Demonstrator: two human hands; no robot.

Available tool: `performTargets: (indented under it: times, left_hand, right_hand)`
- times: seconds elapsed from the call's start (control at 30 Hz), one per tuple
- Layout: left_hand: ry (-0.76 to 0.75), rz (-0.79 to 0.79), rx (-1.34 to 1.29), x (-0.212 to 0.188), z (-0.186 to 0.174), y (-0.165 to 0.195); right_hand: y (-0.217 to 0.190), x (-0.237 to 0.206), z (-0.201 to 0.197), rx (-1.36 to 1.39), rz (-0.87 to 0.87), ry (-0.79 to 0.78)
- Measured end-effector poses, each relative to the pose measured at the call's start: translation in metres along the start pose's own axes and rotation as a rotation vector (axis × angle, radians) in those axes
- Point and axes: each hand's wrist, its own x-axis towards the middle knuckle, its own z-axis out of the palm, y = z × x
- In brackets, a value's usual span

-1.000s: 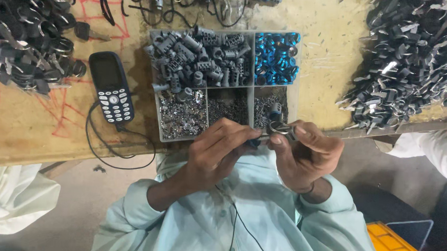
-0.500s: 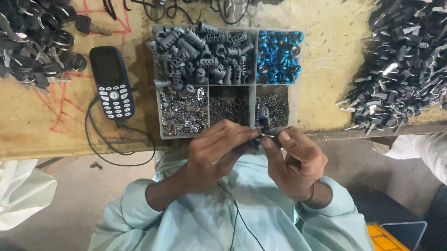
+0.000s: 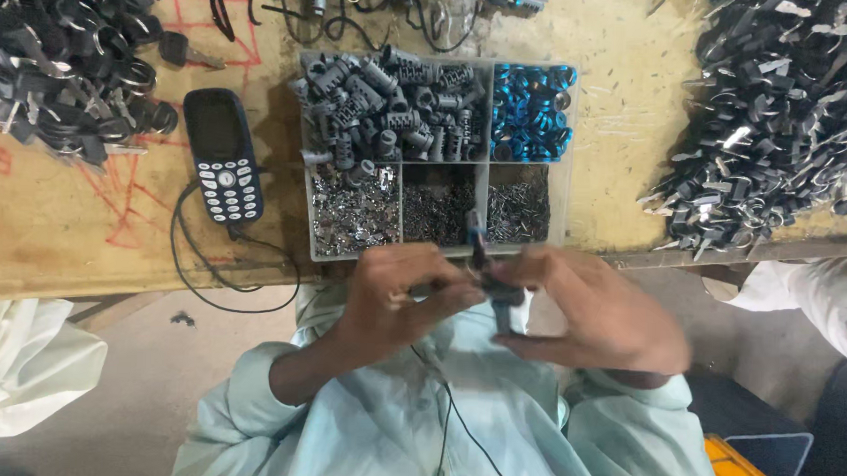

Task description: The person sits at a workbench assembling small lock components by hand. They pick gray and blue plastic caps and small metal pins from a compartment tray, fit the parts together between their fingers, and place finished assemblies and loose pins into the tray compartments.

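Note:
My left hand (image 3: 398, 293) and my right hand (image 3: 604, 315) meet just below the table's edge, over my light blue shirt. Between their fingertips they pinch a small dark grey lock part (image 3: 498, 295). A thin dark piece (image 3: 477, 238) sticks up from it, in front of the tray. The hands are blurred, so I cannot tell which fingers hold which piece. Right above them is a clear compartment tray (image 3: 570, 130). It holds grey cylinders (image 3: 391, 105), blue rings (image 3: 531, 110) and, in its lower row, small metal bits (image 3: 354, 212).
A dark keypad phone (image 3: 223, 156) with a black cable lies left of the tray. Piles of black key heads (image 3: 54, 56) and of keys (image 3: 775, 119) flank the wooden table (image 3: 623, 179). Another person's white sleeve (image 3: 816, 294) is at right, a yellow crate (image 3: 744, 474) below it.
My right hand has turned and spread out to the right, its back now toward me. The hands sit slightly lower, still joined on the small part.

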Motion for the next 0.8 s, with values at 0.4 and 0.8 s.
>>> performTargets:
  times: [0.4, 0.8]
  left_hand:
    - [0.084, -0.125, 0.907, 0.004, -0.043, 0.011]
    - [0.136, -0.111, 0.749, -0.005, -0.050, 0.005]
  right_hand:
    - [0.040, 0.026, 0.034, -0.466, 0.019, 0.123]
    - [0.050, 0.035, 0.049, -0.467, -0.004, -0.008]
